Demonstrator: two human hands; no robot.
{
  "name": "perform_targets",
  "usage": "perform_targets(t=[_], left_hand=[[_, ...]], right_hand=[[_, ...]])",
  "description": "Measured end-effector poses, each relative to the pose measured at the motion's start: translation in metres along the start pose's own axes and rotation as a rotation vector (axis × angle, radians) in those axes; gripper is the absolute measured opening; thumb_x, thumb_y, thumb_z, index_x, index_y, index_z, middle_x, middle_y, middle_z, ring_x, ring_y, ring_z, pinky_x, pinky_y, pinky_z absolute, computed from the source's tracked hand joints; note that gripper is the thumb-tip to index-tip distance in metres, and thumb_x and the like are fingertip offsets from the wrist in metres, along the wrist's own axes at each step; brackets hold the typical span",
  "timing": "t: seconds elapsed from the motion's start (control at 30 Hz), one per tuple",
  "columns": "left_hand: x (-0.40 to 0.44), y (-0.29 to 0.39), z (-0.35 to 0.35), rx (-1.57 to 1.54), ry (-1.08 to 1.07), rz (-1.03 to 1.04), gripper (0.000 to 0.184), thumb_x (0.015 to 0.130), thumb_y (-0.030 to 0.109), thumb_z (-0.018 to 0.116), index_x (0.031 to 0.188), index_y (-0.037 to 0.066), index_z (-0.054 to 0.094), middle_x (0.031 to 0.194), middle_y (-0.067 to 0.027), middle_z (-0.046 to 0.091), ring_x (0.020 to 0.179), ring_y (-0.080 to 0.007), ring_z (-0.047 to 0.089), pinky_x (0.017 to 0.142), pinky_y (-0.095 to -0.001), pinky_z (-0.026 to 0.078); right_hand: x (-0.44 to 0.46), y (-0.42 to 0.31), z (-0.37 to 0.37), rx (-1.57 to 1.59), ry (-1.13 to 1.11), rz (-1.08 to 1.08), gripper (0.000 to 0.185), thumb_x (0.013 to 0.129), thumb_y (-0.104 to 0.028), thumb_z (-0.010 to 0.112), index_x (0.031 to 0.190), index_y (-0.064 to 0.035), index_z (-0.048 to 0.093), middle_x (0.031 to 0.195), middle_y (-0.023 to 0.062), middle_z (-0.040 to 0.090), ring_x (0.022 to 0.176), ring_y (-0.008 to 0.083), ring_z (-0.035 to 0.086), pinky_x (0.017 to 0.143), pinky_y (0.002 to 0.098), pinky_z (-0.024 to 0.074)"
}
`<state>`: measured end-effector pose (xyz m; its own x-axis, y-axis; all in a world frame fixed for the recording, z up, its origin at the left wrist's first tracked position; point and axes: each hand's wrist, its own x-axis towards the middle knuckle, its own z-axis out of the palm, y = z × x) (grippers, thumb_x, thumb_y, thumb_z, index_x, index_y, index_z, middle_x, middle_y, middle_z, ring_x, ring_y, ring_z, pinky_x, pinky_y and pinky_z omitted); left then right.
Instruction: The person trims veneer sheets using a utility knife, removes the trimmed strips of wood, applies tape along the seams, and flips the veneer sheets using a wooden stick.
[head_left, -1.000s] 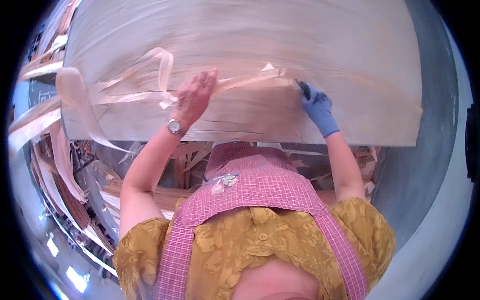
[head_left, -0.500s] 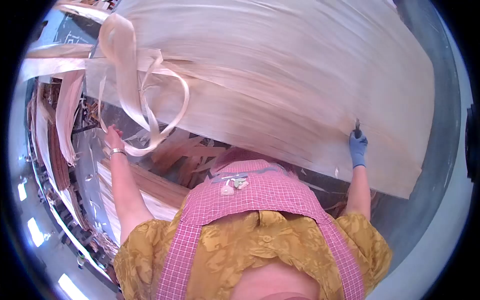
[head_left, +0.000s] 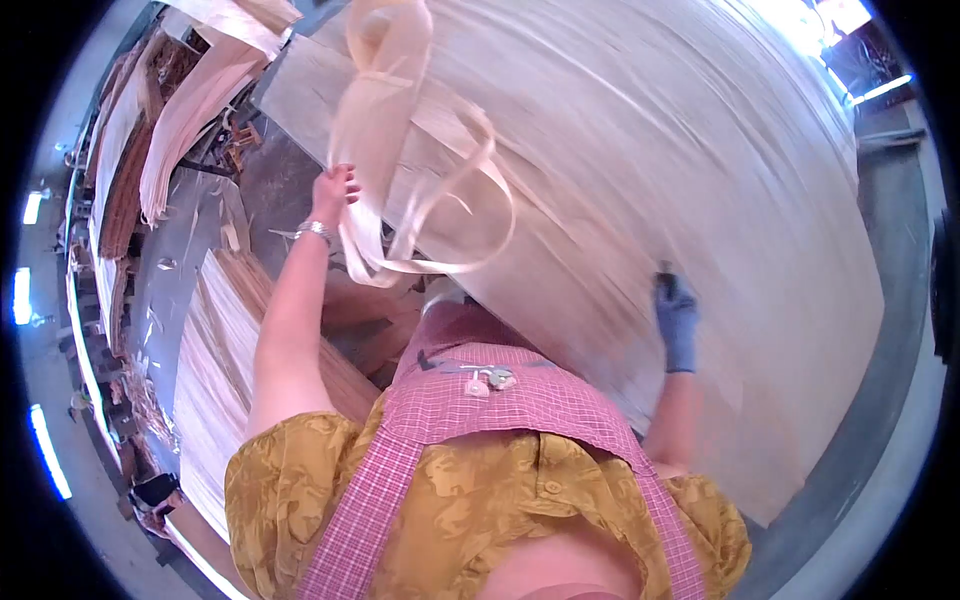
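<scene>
Head view: left grip [head_left: 334, 192] closed on veneer strip [head_left: 372, 125] looping rightward; right grip [head_left: 677, 312] clasps dark tool [head_left: 664, 269].

Pale, thin strips [head_left: 368, 130] — curled into loose loops — cross the edge of a broad sheet [head_left: 620, 180].

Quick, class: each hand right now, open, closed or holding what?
Left hand: closed, holding a curled strip.
Right hand: closed on a dark tool, blurred.
</scene>
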<state>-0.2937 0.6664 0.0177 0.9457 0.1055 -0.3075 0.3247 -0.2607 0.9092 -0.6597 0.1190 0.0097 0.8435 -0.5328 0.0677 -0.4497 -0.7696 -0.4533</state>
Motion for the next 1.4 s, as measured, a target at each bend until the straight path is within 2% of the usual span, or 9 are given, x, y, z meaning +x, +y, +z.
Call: perform_targets(t=[0.17,0.27,0.37,0.73,0.97,1.1,1.23,1.33,1.4], left_hand=[[0.158,-0.032,0.015,0.626,-0.159,0.345,0.043,0.094,0.028,0.056,0.128,0.002,0.056,0.109,-0.0170,0.063,0.088,-0.0346,0.067,0.076,-0.0424,0.054],[0.162,-0.012,0.046,0.852,0.128,0.673,0.060,0.088,0.026,0.059,0.140,0.001,0.042,0.129,-0.0247,0.053,0.111,-0.0427,0.057,0.095,-0.0487,0.046],[0.188,0.028,0.058,0.755,0.013,0.345,0.071,0.087,0.026,0.061,0.146,0.003,0.029,0.136,-0.0253,0.046,0.125,-0.0407,0.047,0.105,-0.0465,0.037],[0.292,0.046,0.045,0.100,-0.278,0.093,0.034,0.080,0.022,0.066,0.106,-0.002,0.068,0.099,-0.0181,0.069,0.091,-0.0286,0.066,0.078,-0.0384,0.051],[0.405,0.099,-0.295,0.026,-0.327,0.103,0.044,0.093,0.014,0.050,0.135,-0.002,0.049,0.131,-0.0139,0.056,0.119,-0.0221,0.054,0.105,-0.0350,0.040],[0.377,0.121,-0.491,-0.264,0.123,-0.203,0.046,0.100,0.028,0.046,0.138,0.002,0.048,0.137,-0.0115,0.053,0.124,-0.0238,0.051,0.110,-0.0365,0.037],[0.397,0.064,-0.669,0.274,0.287,0.005,0.056,0.094,0.032,0.057,0.136,-0.004,0.047,0.135,-0.0142,0.055,0.118,-0.0257,0.057,0.101,-0.0380,0.046],[0.436,0.041,-0.703,0.344,0.730,0.063,0.053,0.092,0.027,0.061,0.131,-0.007,0.050,0.128,-0.0182,0.060,0.106,-0.0280,0.063,0.092,-0.0397,0.052],[0.465,0.028,-0.717,0.872,0.615,0.001,0.048,0.089,0.024,0.065,0.122,-0.010,0.056,0.122,-0.0212,0.062,0.100,-0.0297,0.064,0.086,-0.0412,0.053]], right_hand=[[0.030,-0.122,0.099,-0.262,-0.092,0.120,0.032,0.095,-0.041,0.054,0.090,-0.0091,0.060,0.092,0.0179,0.068,0.086,0.0376,0.066,0.069,0.0493,0.0504],[0.028,-0.121,0.092,-0.279,-0.129,0.177,0.035,0.095,-0.044,0.054,0.091,-0.0098,0.059,0.086,0.0169,0.067,0.082,0.0382,0.066,0.067,0.0489,0.0500],[0.036,-0.128,0.096,-0.328,-0.148,0.221,0.035,0.094,-0.045,0.056,0.093,-0.0102,0.059,0.086,0.0158,0.068,0.081,0.0377,0.065,0.067,0.0482,0.0497],[0.044,-0.118,0.102,-0.361,-0.192,0.243,0.034,0.095,-0.043,0.053,0.110,-0.0130,0.061,0.099,0.0178,0.068,0.088,0.0402,0.065,0.074,0.0501,0.0505],[0.042,-0.135,0.098,-0.372,-0.227,0.283,0.040,0.095,-0.044,0.051,0.115,-0.0109,0.061,0.106,0.0184,0.067,0.094,0.0411,0.064,0.081,0.0510,0.0501],[0.046,-0.116,0.103,-0.239,-0.249,0.284,0.041,0.096,-0.043,0.050,0.116,-0.0095,0.061,0.106,0.0204,0.067,0.096,0.0439,0.063,0.082,0.0510,0.0493],[0.060,-0.173,0.091,-0.297,-0.253,0.634,0.042,0.097,-0.046,0.049,0.106,-0.0063,0.060,0.103,0.0234,0.066,0.095,0.0459,0.062,0.078,0.0530,0.0481],[0.075,-0.262,0.109,-0.507,0.011,0.645,0.044,0.098,-0.047,0.048,0.098,-0.0048,0.059,0.098,0.0250,0.066,0.093,0.0456,0.062,0.075,0.0545,0.0473],[0.070,-0.320,0.126,-0.477,0.143,0.654,0.045,0.098,-0.048,0.048,0.094,-0.0041,0.058,0.095,0.0253,0.066,0.090,0.0450,0.062,0.072,0.0550,0.0468]])
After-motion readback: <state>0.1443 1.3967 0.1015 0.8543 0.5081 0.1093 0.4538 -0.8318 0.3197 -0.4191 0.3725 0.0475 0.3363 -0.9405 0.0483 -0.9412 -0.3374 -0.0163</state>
